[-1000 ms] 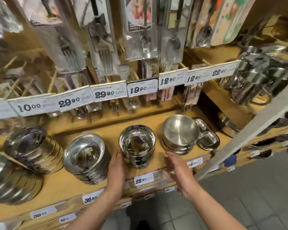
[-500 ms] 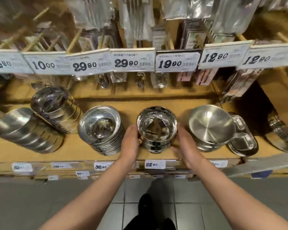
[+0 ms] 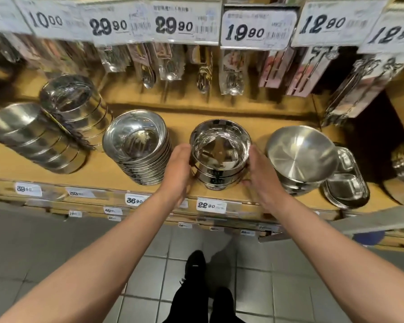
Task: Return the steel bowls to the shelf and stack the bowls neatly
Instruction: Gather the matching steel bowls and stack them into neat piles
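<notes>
Both hands are on the middle stack of bowls, which sits near the front edge of the wooden shelf. The left hand lies flat against the stack's left side, fingers fairly straight and together, palm pressing the steel. The right hand mirrors it on the right side, fingers extended down along the bowls and touching them near the base (neither hand is wrapped round anything, just cupping from both sides). The top bowl sits a little crooked on the ones below, its rim tipped slightly.

To the left stands a taller stack of wide bowls, just beside the left hand. Further left, two rows of deep bowls lie tipped over on their sides. On the right is a matte bowl, tilted on its own stack, with trays leaning beside it.

Above hang packets of cutlery under a line of price tags. Below, a black shoe on the tiled floor.
</notes>
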